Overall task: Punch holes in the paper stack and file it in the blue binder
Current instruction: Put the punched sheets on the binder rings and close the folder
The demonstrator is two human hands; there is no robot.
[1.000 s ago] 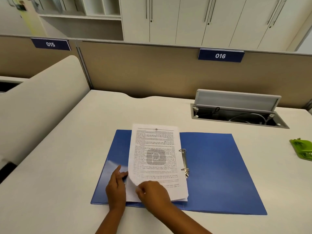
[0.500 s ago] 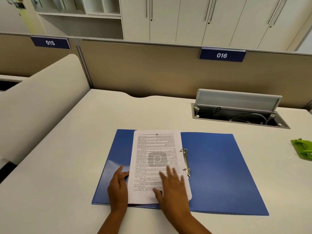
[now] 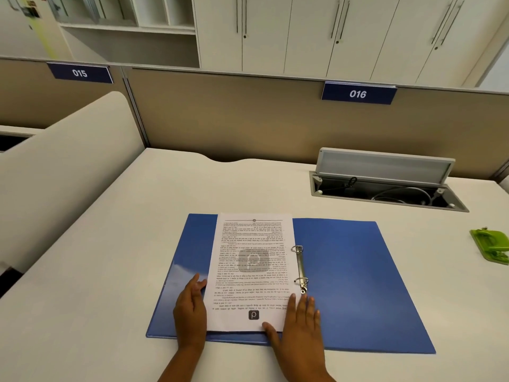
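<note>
The blue binder (image 3: 352,282) lies open and flat on the desk. A printed paper stack (image 3: 252,260) rests on its left half, its right edge threaded on the metal rings (image 3: 300,267). My left hand (image 3: 190,312) lies flat on the binder's left cover, fingers touching the stack's left edge. My right hand (image 3: 300,323) lies flat with straight fingers at the stack's lower right corner, thumb on the bottom edge.
A green hole punch (image 3: 491,245) sits at the desk's right edge. An open cable tray (image 3: 385,188) with its lid up is set into the desk behind the binder. A beige partition (image 3: 275,119) bounds the back, a curved divider (image 3: 68,166) the left.
The lifted top pages have been laid down flat. My right hand slid from the middle of the page to its lower right corner. The left hand stayed in place.
</note>
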